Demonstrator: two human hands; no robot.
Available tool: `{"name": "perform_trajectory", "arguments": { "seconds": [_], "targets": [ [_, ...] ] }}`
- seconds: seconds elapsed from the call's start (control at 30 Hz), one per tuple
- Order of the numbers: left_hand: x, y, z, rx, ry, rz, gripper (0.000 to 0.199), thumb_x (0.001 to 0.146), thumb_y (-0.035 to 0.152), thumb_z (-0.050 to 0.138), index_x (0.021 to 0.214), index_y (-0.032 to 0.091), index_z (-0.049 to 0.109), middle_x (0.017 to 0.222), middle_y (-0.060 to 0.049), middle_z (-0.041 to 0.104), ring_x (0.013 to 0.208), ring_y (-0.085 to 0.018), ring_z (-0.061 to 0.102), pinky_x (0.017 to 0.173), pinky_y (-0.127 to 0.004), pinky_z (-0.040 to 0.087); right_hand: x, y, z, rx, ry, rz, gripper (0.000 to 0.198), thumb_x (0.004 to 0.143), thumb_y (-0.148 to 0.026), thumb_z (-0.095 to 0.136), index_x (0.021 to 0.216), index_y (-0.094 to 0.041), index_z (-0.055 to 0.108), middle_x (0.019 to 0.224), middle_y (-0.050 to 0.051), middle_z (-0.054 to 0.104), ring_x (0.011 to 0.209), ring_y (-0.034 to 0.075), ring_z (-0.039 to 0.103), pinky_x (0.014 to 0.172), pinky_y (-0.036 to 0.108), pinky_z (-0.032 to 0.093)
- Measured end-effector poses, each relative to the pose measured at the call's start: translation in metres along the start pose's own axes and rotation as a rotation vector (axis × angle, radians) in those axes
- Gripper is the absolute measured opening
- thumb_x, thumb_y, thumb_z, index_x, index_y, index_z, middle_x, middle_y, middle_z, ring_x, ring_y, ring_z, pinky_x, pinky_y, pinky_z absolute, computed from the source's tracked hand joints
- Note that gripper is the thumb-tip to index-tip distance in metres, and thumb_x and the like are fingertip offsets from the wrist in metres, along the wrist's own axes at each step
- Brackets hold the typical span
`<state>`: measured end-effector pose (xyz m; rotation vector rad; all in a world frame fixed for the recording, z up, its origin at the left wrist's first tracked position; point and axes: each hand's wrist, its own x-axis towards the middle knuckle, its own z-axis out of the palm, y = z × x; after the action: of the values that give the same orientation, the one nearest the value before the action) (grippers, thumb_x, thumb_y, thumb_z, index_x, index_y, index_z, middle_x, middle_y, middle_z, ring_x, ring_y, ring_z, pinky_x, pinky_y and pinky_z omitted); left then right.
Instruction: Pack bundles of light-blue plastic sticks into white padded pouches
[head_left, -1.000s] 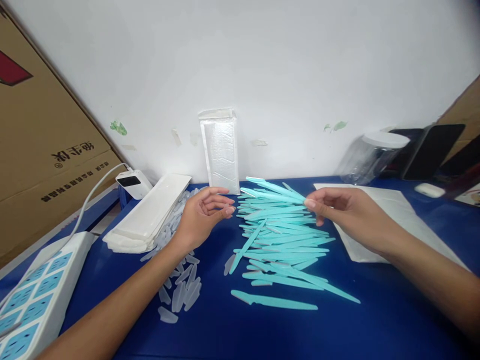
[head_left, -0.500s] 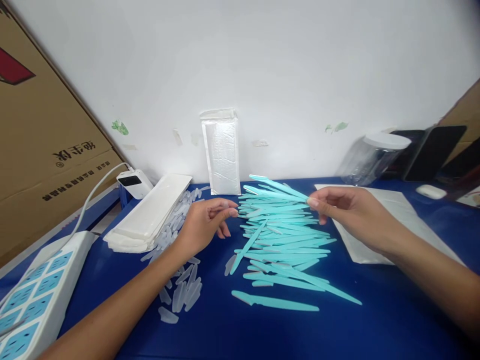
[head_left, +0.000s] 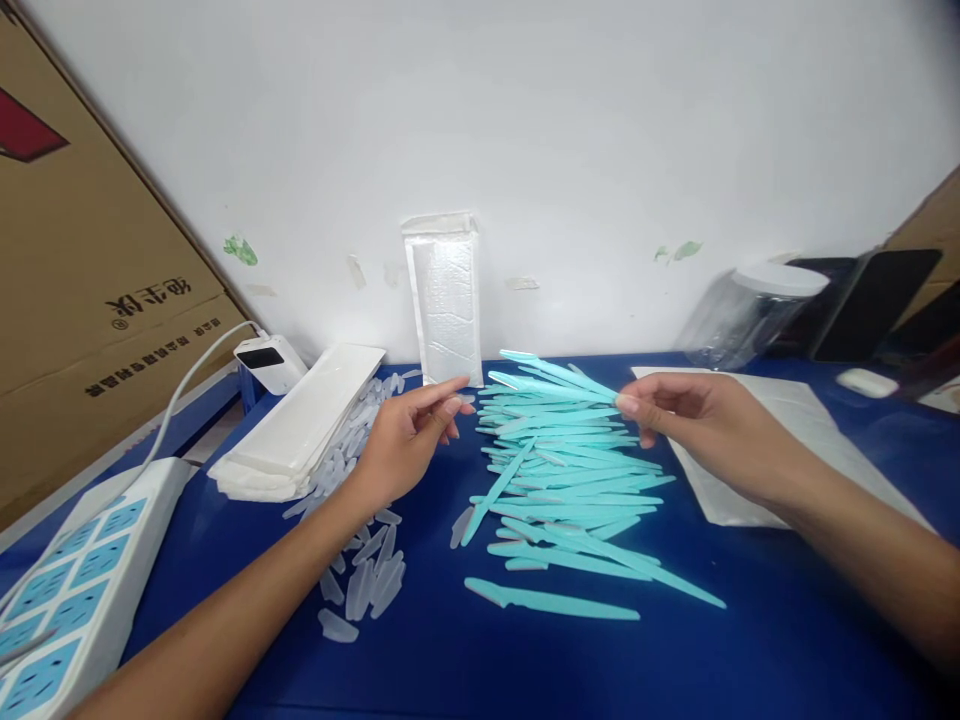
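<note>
My right hand (head_left: pixel 679 410) pinches the handle ends of teal eyebrow razors (head_left: pixel 559 385), at least two of them, fanned with their blade ends pointing left. Below them lies a loose pile of the same eyebrow razors (head_left: pixel 570 490) on the blue table. My left hand (head_left: pixel 412 435), its index finger stretched out, has a small clear blade cover (head_left: pixel 466 400) at the thumb tip; the fingers hide part of it. Under and around the left forearm are scattered many translucent blade covers (head_left: pixel 360 590). One more blade cover (head_left: pixel 461 527) rests at the pile's left edge.
A white padded pouch (head_left: pixel 444 300) leans on the wall. Flat white pouches (head_left: pixel 300 425) are stacked left, and another white sheet (head_left: pixel 780 440) lies under the right arm. A power strip (head_left: pixel 90 560), a small white device (head_left: pixel 270 362) and a clear jar (head_left: pixel 750 310) stand around.
My left index finger has straightened out toward the right, and a clear blade cover now shows at the left fingertips. The right hand keeps its pinch on the eyebrow razors.
</note>
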<state>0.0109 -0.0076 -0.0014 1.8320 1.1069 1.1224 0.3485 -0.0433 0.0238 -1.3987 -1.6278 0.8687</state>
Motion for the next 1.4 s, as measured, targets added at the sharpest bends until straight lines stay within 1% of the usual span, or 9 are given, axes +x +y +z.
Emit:
{"name": "perform_trajectory", "arguments": {
  "seconds": [0.1, 0.23, 0.3, 0.47, 0.63, 0.8, 1.07, 1.37, 1.4],
  "targets": [
    [-0.001, 0.004, 0.001, -0.055, 0.04, -0.05, 0.048, 0.096, 0.046, 0.076, 0.134, 0.019, 0.071, 0.102, -0.009, 0.084, 0.07, -0.016, 0.07, 0.066, -0.029, 0.059, 0.0, 0.002, -0.001, 0.0, -0.007, 0.003, 0.058, 0.073, -0.078, 0.082, 0.085, -0.022, 0.079, 0.085, 0.006, 0.075, 0.064, 0.019, 0.064, 0.068, 0.035, 0.051],
    [0.0, 0.009, -0.001, -0.06, 0.093, -0.06, 0.03, 0.089, 0.045, 0.083, 0.099, 0.017, 0.076, 0.09, -0.008, 0.085, 0.067, -0.017, 0.074, 0.059, -0.026, 0.055, 0.001, 0.004, -0.002, -0.009, -0.039, 0.0, 0.06, 0.072, -0.08, 0.081, 0.085, -0.021, 0.078, 0.088, 0.006, 0.075, 0.066, 0.019, 0.066, 0.067, 0.035, 0.052],
    [0.001, 0.011, -0.002, -0.061, 0.099, -0.057, 0.028, 0.087, 0.043, 0.085, 0.091, 0.017, 0.077, 0.084, -0.008, 0.084, 0.066, -0.018, 0.074, 0.058, -0.026, 0.055, 0.001, 0.004, -0.001, -0.015, -0.045, -0.014, 0.061, 0.072, -0.08, 0.081, 0.085, -0.021, 0.078, 0.086, 0.006, 0.075, 0.065, 0.02, 0.066, 0.066, 0.035, 0.053],
    [0.002, 0.013, -0.004, -0.067, 0.095, -0.072, 0.028, 0.088, 0.043, 0.083, 0.095, 0.017, 0.082, 0.087, -0.009, 0.085, 0.067, -0.019, 0.075, 0.057, -0.027, 0.056, 0.001, -0.003, 0.002, -0.036, -0.039, -0.027, 0.061, 0.071, -0.081, 0.081, 0.081, -0.021, 0.078, 0.079, 0.006, 0.073, 0.062, 0.019, 0.064, 0.063, 0.034, 0.053],
    [0.003, 0.013, -0.004, -0.085, 0.1, -0.086, 0.03, 0.088, 0.044, 0.083, 0.098, 0.015, 0.082, 0.092, -0.011, 0.085, 0.068, -0.019, 0.075, 0.057, -0.027, 0.057, 0.0, -0.006, 0.003, -0.034, -0.024, -0.041, 0.059, 0.069, -0.08, 0.083, 0.078, -0.022, 0.078, 0.078, 0.006, 0.073, 0.062, 0.019, 0.062, 0.06, 0.033, 0.055],
    [0.003, 0.014, -0.003, -0.121, 0.069, -0.098, 0.027, 0.087, 0.042, 0.084, 0.096, 0.016, 0.083, 0.087, -0.009, 0.085, 0.066, -0.018, 0.074, 0.055, -0.026, 0.055, 0.0, -0.002, 0.002, -0.035, -0.045, -0.056, 0.056, 0.074, -0.078, 0.081, 0.081, -0.022, 0.078, 0.079, 0.005, 0.072, 0.064, 0.019, 0.064, 0.063, 0.032, 0.055],
    [-0.001, 0.013, 0.003, -0.194, -0.009, -0.169, 0.027, 0.085, 0.041, 0.086, 0.095, 0.016, 0.083, 0.084, -0.009, 0.085, 0.063, -0.019, 0.076, 0.053, -0.025, 0.053, -0.007, -0.007, 0.013, 0.024, -0.062, -0.052, 0.053, 0.073, -0.074, 0.084, 0.08, -0.022, 0.078, 0.078, 0.004, 0.073, 0.064, 0.018, 0.062, 0.06, 0.031, 0.055],
    [-0.007, 0.012, 0.008, -0.159, -0.042, -0.163, 0.031, 0.087, 0.047, 0.084, 0.094, 0.016, 0.082, 0.073, -0.008, 0.082, 0.062, -0.022, 0.076, 0.051, -0.027, 0.054, -0.009, -0.004, 0.017, 0.013, -0.063, -0.057, 0.054, 0.077, -0.077, 0.079, 0.083, -0.023, 0.077, 0.072, 0.003, 0.069, 0.062, 0.019, 0.063, 0.06, 0.032, 0.053],
    [-0.006, 0.013, 0.006, -0.137, -0.056, -0.156, 0.033, 0.087, 0.048, 0.083, 0.097, 0.017, 0.081, 0.075, -0.008, 0.082, 0.064, -0.023, 0.077, 0.053, -0.028, 0.055, -0.008, -0.004, 0.017, 0.009, -0.059, -0.055, 0.054, 0.077, -0.078, 0.079, 0.083, -0.024, 0.077, 0.071, 0.003, 0.069, 0.062, 0.019, 0.063, 0.06, 0.033, 0.053]
  ]
}}
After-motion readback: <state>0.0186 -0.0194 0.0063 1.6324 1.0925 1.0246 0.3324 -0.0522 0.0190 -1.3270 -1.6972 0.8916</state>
